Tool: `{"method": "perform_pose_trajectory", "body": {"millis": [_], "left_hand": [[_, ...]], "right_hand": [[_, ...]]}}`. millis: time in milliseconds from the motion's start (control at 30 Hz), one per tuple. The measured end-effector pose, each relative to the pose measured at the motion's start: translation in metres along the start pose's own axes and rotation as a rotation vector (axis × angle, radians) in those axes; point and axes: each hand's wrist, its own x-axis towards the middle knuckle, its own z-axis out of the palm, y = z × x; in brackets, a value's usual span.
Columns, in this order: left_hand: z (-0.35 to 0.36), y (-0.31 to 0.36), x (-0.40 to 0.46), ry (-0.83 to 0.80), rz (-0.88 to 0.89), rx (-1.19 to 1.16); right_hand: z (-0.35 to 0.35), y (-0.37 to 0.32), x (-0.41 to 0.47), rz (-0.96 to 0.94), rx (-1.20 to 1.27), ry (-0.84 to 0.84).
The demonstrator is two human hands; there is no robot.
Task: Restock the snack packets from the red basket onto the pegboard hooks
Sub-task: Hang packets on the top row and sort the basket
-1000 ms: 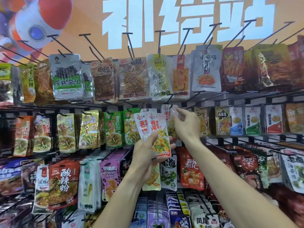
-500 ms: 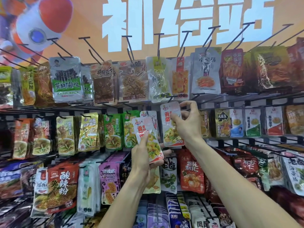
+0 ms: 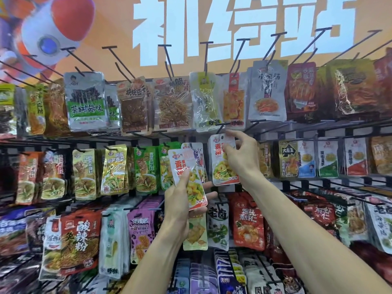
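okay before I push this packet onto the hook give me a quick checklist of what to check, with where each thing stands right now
1. Right hand holds the white packet by its top: ok, fingers pinch the upper edge.
2. Hang hole lined up with the hook tip: cannot tell, the hole sits just below the tip, but whether it is threaded is unclear.
3. Packet faces forward like its neighbours: ok, print faces out.
4. Left hand has the spare packets secure: ok, thumb in front and fingers behind.
5. Spare packets keep off the target hook: ok, they are lower and to the left.
6. Room on the hook: cannot tell, the packet hides its rod.
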Motion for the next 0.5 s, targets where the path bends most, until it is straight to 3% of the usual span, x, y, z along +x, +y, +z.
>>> {"method": "perform_pose_trajectory", "body": {"millis": [333, 433, 500], "left_hand": [[0.005, 0.005, 0.000, -0.007, 0.061, 0.050], [0.005, 0.002, 0.000, -0.026, 0.066, 0.045], [0.009, -0.002, 0.000, -0.033, 0.061, 0.045]], "right_hand": [[0.015, 0.012, 0.006, 0.031, -0.304, -0.002], [0.003, 0.005, -0.031, 0.023, -0.084, 0.054], [-0.001, -0.006, -0.057, 0.116, 0.170, -0.040]]}}
